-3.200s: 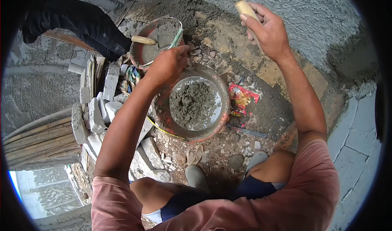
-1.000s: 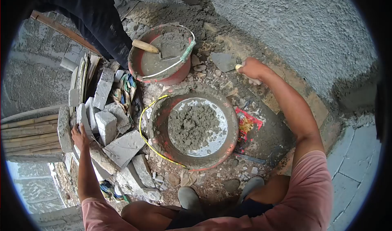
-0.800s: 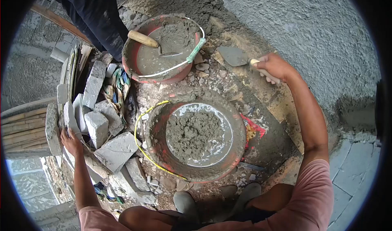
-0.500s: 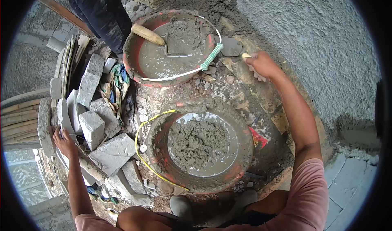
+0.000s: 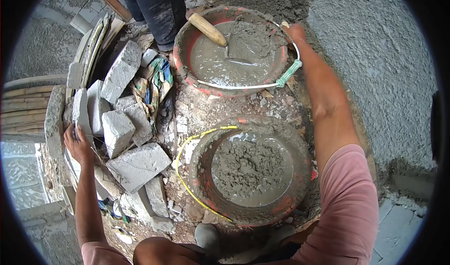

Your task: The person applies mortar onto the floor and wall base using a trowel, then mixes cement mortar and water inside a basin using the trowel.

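My right hand point(image 5: 295, 34) is closed round the pale handle of a trowel at the far bucket's right rim; the blade is hidden. The far bucket point(image 5: 190, 80) holds wet grey mortar, with a second trowel point(image 5: 208, 29) lying in it, wooden handle over the left rim. Its white wire handle has a green grip point(image 5: 288, 73). On the left, my left hand point(image 5: 78, 145) rests with fingers apart against an upright piece of block point(image 5: 81, 111). In front of my feet stands the near bucket point(image 5: 300, 171), holding lumpy mortar point(image 5: 248, 166) and grey water.
Broken pale blocks point(image 5: 139, 164) are piled at the left with a patterned cloth point(image 5: 159, 79) among them. A person's dark trouser leg point(image 5: 161, 11) stands behind the far bucket. Rough plaster point(image 5: 375, 68) covers the right side. A yellow handle point(image 5: 180, 171) edges the near bucket.
My right hand has moved forward with the trowel, from the ground beside the far bucket to its far right rim. The view has shifted left. My left hand stays at the blocks.
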Tool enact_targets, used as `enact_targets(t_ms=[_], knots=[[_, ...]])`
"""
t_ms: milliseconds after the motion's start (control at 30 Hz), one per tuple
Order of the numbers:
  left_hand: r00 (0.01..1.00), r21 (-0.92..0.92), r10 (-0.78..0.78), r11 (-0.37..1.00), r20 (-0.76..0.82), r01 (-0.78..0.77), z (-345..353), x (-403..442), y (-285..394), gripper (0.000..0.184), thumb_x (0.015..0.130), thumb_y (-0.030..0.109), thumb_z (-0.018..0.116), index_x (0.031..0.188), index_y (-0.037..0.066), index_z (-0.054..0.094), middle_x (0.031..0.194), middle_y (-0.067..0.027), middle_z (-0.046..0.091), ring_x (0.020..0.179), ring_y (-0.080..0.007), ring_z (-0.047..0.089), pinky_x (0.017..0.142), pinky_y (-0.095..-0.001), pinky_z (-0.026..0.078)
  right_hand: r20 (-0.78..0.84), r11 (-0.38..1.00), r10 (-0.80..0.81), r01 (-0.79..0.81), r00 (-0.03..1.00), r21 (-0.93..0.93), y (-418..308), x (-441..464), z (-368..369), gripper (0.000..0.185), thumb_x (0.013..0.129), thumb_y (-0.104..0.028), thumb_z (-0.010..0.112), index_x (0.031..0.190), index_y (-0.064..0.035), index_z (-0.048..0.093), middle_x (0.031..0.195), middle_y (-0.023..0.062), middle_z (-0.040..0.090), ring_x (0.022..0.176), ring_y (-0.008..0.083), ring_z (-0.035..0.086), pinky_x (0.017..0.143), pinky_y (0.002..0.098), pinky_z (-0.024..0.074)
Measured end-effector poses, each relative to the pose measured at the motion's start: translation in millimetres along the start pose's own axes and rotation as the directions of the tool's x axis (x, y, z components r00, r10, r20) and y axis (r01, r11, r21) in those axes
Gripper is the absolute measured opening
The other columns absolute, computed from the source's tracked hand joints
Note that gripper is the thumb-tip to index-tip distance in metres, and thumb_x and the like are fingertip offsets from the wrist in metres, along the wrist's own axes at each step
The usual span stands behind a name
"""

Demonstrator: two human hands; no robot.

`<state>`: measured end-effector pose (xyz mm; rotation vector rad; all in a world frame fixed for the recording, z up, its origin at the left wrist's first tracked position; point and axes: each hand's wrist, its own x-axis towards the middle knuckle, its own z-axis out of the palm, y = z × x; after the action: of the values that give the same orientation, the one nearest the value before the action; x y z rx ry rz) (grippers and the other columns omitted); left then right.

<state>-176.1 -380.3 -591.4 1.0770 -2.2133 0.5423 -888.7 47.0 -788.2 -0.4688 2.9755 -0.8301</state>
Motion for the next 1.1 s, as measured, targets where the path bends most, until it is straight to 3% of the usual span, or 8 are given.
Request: enact_targets(t_ms=[167,233,267,833,867,900,967,1100], knots=[[1.0,0.009,0.002,1.0,-0.007,-0.002,-2,0,5,0.038,0.102,0.039,0.059,0.127,0.011,0.065,0.126,-0.0115,0.063,0.119,-0.0354,0.057,0.103,-0.0457,0.044,-0.001,0.961,-0.039,0.038,0.999,0.276,21,-45,-15,0.048,0.093,-0.045,0.066,0.121,-0.0069,0.074,0.093,0.021,0.075,0.08,0.0326,0.073,0.076,0.0435,0.0565],[1.0,0.016,0.008,1.0,-0.008,-0.008,-1,-2,3,0.037,0.102,0.039,0.059,0.127,0.012,0.065,0.126,-0.0112,0.063,0.119,-0.0352,0.057,0.103,-0.0455,0.044,0.068,0.93,-0.009,-0.016,0.998,0.367,16,-79,-44,0.047,0.095,-0.046,0.066,0.125,-0.0101,0.073,0.079,0.0145,0.074,0.061,0.0247,0.07,0.061,0.0391,0.056],[1.0,0.014,0.01,1.0,-0.024,-0.009,-1,-2,3,0.037,0.102,0.04,0.059,0.126,0.012,0.066,0.125,-0.0111,0.063,0.118,-0.0349,0.057,0.103,-0.0454,0.044,0.085,0.89,-0.005,-0.034,0.996,0.455,15,-93,-55,0.047,0.096,-0.045,0.068,0.129,-0.0112,0.071,0.063,0.0039,0.063,0.045,0.0131,0.057,0.046,0.0313,0.0468],[0.996,0.121,-0.081,0.99,0.023,0.077,9,-1,-5,0.05,0.099,0.058,0.053,0.134,0.025,0.065,0.14,-0.0054,0.061,0.129,-0.0319,0.056,0.108,-0.0444,0.045,0.442,0.905,-0.108,-0.096,0.89,0.415,5,-415,-385,0.045,0.098,-0.022,0.067,0.135,0.0024,0.064,0.08,0.0027,0.064,0.056,0.0071,0.055,0.049,0.0239,0.0428],[0.996,0.119,-0.084,0.99,0.024,0.08,8,0,-3,0.05,0.099,0.059,0.052,0.135,0.025,0.064,0.141,-0.0053,0.06,0.131,-0.0317,0.055,0.109,-0.0442,0.045,0.489,0.88,-0.098,-0.154,0.867,0.45,4,-427,-382,0.043,0.096,-0.019,0.07,0.134,0.0004,0.065,0.083,0.0091,0.07,0.056,0.0162,0.063,0.051,0.0274,0.0475],[0.996,0.111,-0.086,0.99,0.024,0.083,7,-1,-2,0.051,0.099,0.059,0.051,0.136,0.026,0.064,0.142,-0.0052,0.06,0.132,-0.0314,0.055,0.109,-0.0441,0.045,0.406,0.939,-0.287,0.172,0.868,0.297,-5,-435,-375,0.043,0.096,-0.019,0.071,0.134,-0.0005,0.064,0.086,0.0128,0.071,0.058,0.0208,0.065,0.052,0.0297,0.0495],[0.995,0.121,-0.087,0.989,0.05,0.08,6,-7,-4,0.052,0.099,0.06,0.051,0.137,0.026,0.063,0.143,-0.0052,0.06,0.133,-0.0313,0.054,0.109,-0.0441,0.045,0.369,0.705,-0.629,0.702,0.684,-0.102,-22,-452,-361,0.044,0.095,-0.018,0.072,0.135,-0.0021,0.064,0.092,0.02,0.074,0.063,0.0301,0.071,0.055,0.0343,0.0535],[0.996,0.131,-0.08,0.989,0.04,0.074,9,-1,-5,0.053,0.099,0.061,0.05,0.138,0.027,0.062,0.143,-0.0059,0.059,0.132,-0.0311,0.054,0.109,-0.044,0.045,0.254,0.752,-0.511,0.571,0.821,-0.33,-37,-459,-357,0.046,0.094,-0.02,0.074,0.136,-0.0035,0.061,0.105,0.0272,0.072,0.077,0.0403,0.074,0.065,0.0419,0.0573]])
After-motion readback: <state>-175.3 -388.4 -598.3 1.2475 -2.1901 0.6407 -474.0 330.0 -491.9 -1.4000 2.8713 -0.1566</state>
